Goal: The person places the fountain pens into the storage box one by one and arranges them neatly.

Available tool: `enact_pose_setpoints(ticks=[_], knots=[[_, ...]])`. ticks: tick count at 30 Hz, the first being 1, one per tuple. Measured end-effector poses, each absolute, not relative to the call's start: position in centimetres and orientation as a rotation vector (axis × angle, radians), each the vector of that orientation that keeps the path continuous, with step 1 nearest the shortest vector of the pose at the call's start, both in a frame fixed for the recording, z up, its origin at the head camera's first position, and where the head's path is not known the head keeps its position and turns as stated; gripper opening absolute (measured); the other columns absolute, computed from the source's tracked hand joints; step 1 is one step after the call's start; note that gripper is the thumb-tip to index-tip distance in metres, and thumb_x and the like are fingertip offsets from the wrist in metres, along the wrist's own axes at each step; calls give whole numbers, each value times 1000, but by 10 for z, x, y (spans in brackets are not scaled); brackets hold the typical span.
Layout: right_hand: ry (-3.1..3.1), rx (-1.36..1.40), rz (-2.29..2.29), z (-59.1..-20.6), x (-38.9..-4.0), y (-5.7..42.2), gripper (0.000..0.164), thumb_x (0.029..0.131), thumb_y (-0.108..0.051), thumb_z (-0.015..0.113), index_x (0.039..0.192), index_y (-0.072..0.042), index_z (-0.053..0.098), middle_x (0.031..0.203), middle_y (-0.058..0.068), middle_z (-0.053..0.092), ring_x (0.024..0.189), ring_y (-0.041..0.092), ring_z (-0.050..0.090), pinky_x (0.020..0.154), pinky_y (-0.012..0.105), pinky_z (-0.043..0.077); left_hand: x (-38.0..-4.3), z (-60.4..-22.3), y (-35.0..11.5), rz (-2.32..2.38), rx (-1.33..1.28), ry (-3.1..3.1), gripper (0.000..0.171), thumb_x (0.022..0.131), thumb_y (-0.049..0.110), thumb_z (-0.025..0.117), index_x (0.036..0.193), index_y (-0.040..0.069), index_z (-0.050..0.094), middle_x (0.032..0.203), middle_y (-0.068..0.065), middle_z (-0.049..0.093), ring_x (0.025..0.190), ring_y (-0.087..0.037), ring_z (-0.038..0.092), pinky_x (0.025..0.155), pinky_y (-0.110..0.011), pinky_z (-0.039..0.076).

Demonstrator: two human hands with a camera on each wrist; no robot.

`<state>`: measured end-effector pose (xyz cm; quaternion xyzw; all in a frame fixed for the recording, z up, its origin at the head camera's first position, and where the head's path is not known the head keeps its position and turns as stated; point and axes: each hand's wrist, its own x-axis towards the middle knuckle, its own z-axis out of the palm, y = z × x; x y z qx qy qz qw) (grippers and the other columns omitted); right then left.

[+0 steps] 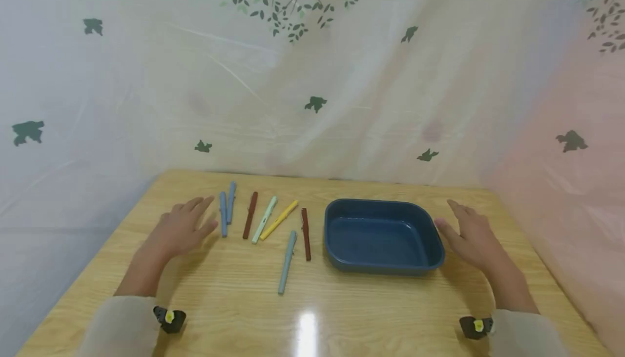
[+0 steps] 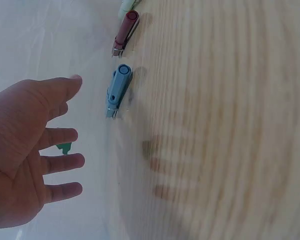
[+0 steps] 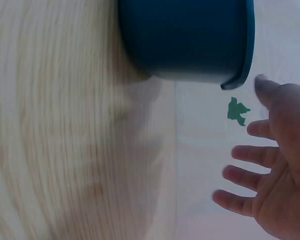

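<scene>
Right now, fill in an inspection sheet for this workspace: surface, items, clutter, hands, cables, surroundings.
Surface: wood-grain table, bright reflection at the near side.
Job's things: two blue pens, two dark red pens, a mint pen, a yellow pen, a grey-green pen, left of an empty dark blue tray.
Clutter: nothing seen.
Left hand: extended, near the blue pens, holding nothing.
Right hand: extended, beside the tray, holding nothing.
Cables: nothing seen.
Surroundings: pale sheet with green patterns, beyond the table.
</scene>
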<state>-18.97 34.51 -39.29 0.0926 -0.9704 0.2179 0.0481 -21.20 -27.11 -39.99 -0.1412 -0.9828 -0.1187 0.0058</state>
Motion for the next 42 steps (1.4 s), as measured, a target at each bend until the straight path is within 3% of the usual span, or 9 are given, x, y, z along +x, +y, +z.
enact_pose_setpoints(ticks=[3,7,10,19,25,34,42], knots=[[-2951,292,705,-394,-191,339,70,110,-39,45,154,12,27,146,44,37,131,65,37,101,79,33,-218,-401,-269,-385,-443,-3070,67,107,41,51,158,2,32,153,-35,37,131,-64,37,95,-82,35],[-2952,282,733,-397,-192,333,66,110,-37,47,152,11,32,137,41,50,115,56,57,90,68,51,-226,-403,-265,-428,-448,-3054,64,107,35,53,157,0,34,152,-35,37,132,-63,38,98,-79,38],[-2935,272,771,-399,-192,329,62,110,-35,48,151,10,37,133,37,56,110,50,62,86,63,55,-232,-403,-263,-479,-457,-3032,62,106,30,55,155,-2,35,151,-36,38,132,-60,40,102,-75,39],[-2872,156,885,-405,-188,323,48,110,-29,48,144,6,51,124,29,65,109,46,63,83,56,57,-254,-414,-261,-836,-393,-3013,60,103,20,61,153,-5,38,142,-36,48,113,-51,61,93,-63,53],[-2829,77,996,-409,-188,321,41,109,-20,47,143,1,55,122,26,65,107,40,61,79,44,54,-265,-423,-262,-1005,-287,-2984,61,101,17,63,151,-6,39,138,-36,52,114,-51,61,92,-60,54],[-2773,7,1115,-413,-189,321,38,108,-21,52,140,-2,59,110,21,68,91,26,58,68,29,51,-278,-426,-264,-1025,-222,-2975,57,101,18,63,148,-7,43,136,-35,55,117,-50,60,96,-59,53],[-2746,-32,1241,-416,-188,324,38,108,-23,55,139,-2,60,108,18,69,89,17,57,66,24,49,-286,-431,-263,-1017,-220,-2995,57,100,20,62,145,-10,44,132,-36,58,120,-52,58,102,-63,47]])
